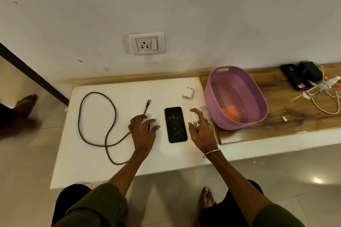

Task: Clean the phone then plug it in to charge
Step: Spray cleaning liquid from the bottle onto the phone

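Note:
A black phone point(175, 124) lies face up on the white board point(96, 162), its screen smudged. My left hand point(142, 129) lies just left of it, fingers spread over a small whitish thing point(154, 125) and the grey charging cable point(96, 116). The cable's plug end point(149, 100) points away past my fingers. My right hand point(202, 129) hovers right of the phone with fingers spread, above a small clear object point(196, 124) that I cannot identify. A white charger adapter point(188, 94) sits behind the phone. The wall socket point(146, 44) is above the board.
A purple basket point(258, 105) with an orange cloth point(230, 113) inside stands right of my right hand on a wooden shelf point(295, 116). Dark cases, cables and a small white item lie farther right. Someone's foot point(25, 103) is at the far left.

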`<state>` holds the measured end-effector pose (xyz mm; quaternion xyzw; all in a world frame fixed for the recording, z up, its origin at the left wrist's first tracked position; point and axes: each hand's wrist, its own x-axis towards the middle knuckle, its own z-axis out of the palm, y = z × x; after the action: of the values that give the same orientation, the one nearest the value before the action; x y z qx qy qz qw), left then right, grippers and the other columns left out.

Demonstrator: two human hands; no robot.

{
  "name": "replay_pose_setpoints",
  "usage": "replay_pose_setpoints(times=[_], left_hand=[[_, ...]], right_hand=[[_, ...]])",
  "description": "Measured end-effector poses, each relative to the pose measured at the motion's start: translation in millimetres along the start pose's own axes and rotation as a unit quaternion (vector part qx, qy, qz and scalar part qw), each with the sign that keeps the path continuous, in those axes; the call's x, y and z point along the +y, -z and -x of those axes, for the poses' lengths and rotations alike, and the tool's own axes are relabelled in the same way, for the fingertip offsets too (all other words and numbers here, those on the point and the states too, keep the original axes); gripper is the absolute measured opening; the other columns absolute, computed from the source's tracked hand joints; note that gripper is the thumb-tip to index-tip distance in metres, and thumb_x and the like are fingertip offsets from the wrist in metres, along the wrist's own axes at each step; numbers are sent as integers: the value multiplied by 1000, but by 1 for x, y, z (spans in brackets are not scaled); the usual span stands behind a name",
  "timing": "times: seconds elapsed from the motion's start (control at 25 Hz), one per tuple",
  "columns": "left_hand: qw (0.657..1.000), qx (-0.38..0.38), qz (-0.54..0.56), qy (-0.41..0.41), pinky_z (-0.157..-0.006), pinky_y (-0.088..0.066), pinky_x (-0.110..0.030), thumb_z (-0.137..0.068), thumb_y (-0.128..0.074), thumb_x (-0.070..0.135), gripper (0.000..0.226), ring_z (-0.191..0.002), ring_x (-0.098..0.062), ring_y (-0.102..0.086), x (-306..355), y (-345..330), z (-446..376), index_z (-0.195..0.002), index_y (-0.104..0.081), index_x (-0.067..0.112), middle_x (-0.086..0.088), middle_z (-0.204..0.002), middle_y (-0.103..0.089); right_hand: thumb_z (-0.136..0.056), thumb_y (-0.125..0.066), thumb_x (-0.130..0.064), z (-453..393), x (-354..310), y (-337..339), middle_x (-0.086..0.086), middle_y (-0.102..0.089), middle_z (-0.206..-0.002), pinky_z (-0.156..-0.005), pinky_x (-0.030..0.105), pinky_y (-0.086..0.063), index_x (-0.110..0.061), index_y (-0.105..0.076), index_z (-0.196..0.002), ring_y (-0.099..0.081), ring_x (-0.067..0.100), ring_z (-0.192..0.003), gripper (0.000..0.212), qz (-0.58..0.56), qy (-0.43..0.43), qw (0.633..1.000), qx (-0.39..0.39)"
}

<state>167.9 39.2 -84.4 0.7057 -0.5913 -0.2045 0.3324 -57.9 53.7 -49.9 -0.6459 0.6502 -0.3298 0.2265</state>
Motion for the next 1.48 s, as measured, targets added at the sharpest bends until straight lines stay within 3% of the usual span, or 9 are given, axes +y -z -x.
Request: replay_pose_setpoints(times=[0.2,0.44,0.56,0.68,0.8,1.04,1.16,1.32,1.48], left_hand=[[998,-28,-49,-40,-109,-31,-45,-69,-86,42,65,-132,-26,-37,5,8,5,-127,-64,22,-7,-139,-50],[993,-44,-103,-43,-110,-33,-51,-72,-84,44,74,-135,-34,-38,23,17,22,-135,-56,17,-10,-144,-47],[988,-66,-118,-68,-106,-41,-45,-76,-81,40,67,-127,-30,-48,29,16,34,-134,-56,18,-6,-134,-55],[985,-169,-30,-8,-95,-45,-28,-83,-75,36,60,-119,-21,-56,35,11,38,-137,-53,22,3,-122,-61],[967,-253,1,20,-86,-44,-21,-78,-80,40,83,-116,-18,-57,40,4,32,-147,-37,22,1,-125,-57],[920,-357,-156,-42,-98,-51,-47,-49,-94,51,150,-128,-29,-47,49,-4,-4,-156,7,20,-10,-143,-34],[899,-399,-178,-40,-105,-45,-53,-50,-93,51,155,-135,-34,-42,50,-7,-18,-154,16,18,-12,-148,-34],[892,-413,-175,-46,-110,-41,-53,-50,-94,51,156,-138,-35,-38,49,-8,-23,-154,18,17,-15,-150,-34],[900,-412,-140,-41,-113,-38,-51,-50,-95,49,157,-140,-35,-35,48,-7,-24,-154,18,17,-15,-152,-32]], right_hand=[[-93,-57,-20,1,-9,6,-12,-45,-60,-57,7,-45,-43,-33,-138,-54,4,-64,56,5,12,1000,-3],[-93,-57,-22,2,-27,24,-11,-50,-61,-60,14,-52,-44,-33,-138,-54,9,-57,56,18,20,999,17],[-93,-57,-22,6,-33,28,-8,-53,-64,-63,23,-56,-44,-32,-138,-54,10,-57,56,13,23,1000,14],[-93,-57,-22,7,-34,28,-17,-48,-64,-61,11,-50,-44,-31,-139,-53,6,-57,58,25,29,999,10],[-93,-56,-23,8,-32,25,-17,-47,-66,-60,8,-45,-43,-30,-140,-52,3,-58,57,34,20,999,-4],[-93,-57,-23,7,-18,18,-13,-49,-72,-66,13,-50,-42,-31,-139,-52,3,-58,56,38,-5,999,-31],[-93,-56,-24,6,-9,13,-12,-51,-73,-69,18,-54,-42,-30,-139,-53,6,-60,55,45,-13,998,-41],[-94,-54,-26,1,-3,7,-3,-66,-99,-71,17,-50,-42,-30,-138,-60,11,-73,53,65,-27,996,-57],[-94,-54,-22,1,0,6,-3,-63,-88,-58,6,-44,-42,-31,-137,-55,9,-62,53,97,-40,993,-51]])
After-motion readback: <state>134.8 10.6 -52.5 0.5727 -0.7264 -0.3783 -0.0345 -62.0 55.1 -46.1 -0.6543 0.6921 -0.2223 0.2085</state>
